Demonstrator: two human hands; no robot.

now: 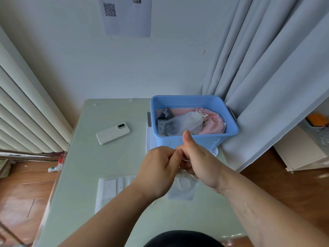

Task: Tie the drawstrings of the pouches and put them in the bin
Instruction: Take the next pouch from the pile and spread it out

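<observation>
Phone lies L on counter. Left hand, fingers curled, pinches white drawstring of sheer white pouch, which sits just below both hands at counter mid. Right hand grips same cord, thumb up. Behind: blue bin w/ other pouches inside.

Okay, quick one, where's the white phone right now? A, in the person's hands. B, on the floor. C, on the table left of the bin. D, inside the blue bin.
C: the phone lies on the table, left of the blue bin, apart from it.
</observation>
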